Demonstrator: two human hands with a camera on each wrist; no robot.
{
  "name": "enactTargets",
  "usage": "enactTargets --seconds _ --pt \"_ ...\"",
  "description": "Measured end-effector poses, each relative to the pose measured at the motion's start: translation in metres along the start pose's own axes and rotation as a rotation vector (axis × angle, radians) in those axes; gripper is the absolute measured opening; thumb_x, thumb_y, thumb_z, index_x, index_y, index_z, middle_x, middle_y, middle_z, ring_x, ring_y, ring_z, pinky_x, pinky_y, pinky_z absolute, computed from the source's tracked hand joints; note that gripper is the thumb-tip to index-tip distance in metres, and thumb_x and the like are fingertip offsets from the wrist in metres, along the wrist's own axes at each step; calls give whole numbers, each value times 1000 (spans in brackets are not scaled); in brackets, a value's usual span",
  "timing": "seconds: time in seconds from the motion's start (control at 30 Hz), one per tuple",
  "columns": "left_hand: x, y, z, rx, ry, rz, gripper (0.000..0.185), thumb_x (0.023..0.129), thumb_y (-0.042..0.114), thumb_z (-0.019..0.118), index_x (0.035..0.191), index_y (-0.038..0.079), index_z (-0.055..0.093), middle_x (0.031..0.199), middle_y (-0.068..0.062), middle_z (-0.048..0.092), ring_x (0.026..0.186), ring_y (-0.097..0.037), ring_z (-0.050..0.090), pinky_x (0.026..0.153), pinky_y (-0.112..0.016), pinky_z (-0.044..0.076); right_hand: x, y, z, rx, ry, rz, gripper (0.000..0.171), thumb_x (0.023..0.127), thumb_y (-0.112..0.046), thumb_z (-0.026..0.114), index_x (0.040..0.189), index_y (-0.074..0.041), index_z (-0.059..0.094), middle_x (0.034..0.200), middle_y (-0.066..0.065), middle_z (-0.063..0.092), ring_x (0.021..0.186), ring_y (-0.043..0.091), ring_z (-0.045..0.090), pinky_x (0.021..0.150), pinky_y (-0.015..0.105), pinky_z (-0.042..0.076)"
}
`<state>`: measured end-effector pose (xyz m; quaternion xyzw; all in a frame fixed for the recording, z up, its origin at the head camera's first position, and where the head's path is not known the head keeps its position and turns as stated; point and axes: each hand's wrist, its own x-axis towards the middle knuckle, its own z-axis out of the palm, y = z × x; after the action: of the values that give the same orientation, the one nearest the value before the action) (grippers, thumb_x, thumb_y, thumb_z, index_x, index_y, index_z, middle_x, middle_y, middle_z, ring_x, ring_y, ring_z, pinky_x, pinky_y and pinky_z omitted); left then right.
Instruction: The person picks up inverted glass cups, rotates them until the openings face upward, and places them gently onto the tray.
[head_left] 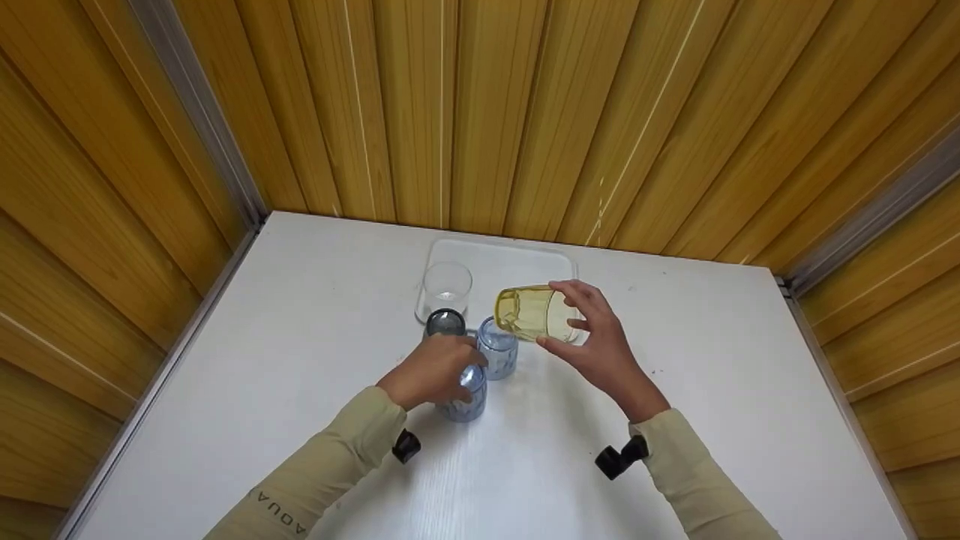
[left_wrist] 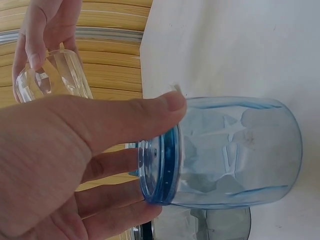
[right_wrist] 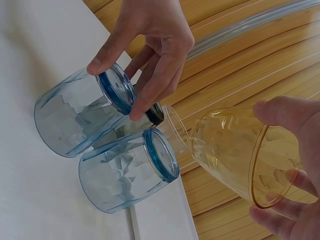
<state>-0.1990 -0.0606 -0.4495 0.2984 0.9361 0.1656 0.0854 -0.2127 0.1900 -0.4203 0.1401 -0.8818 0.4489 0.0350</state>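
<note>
Right hand (head_left: 604, 352): held tapered yellow glass tumbler (head_left: 525, 311), tilted. Left hand (head_left: 430, 367): gripped round blue glass tumbler (left_wrist: 240, 150) beneath; gentle pressure suited both

The right hand (right_wrist: 307, 127) grips a yellow glass (right_wrist: 225, 145) at right; the left hand (right_wrist: 167, 37), upper centre, holds a blue glass (right_wrist: 65, 120) (a second blue glass (right_wrist: 117, 175) stands lower left).
</note>
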Motion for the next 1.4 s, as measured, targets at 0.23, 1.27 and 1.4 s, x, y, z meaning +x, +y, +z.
enactTargets --seconds 0.23,1.27,1.4 --pt "-1 1 1 -1 4 -6 51 65 16 89 113 14 73 114 -4 69 104 -19 66 89 -34 56 1 2 1 -2 8 3 72 76 -27 82 136 -44 46 143 -6 39 128 22 46 99 42 51" --pt "-2 -2 3 47 55 75 48 62 18 91 108 12 74 104 -3 70 94 -18 67 85 -34 56 6 3 8 -15 42 0 73 76 -23 82 138 -38 47 143 -4 39 130 24 46 100 44 50" --pt "-1 -1 3 42 50 66 49 63 18 90 108 12 74 106 -3 70 95 -18 66 85 -34 56 7 5 9 -17 39 2 73 76 -24 82 138 -39 46 143 -5 38 131 24 45 101 44 49"
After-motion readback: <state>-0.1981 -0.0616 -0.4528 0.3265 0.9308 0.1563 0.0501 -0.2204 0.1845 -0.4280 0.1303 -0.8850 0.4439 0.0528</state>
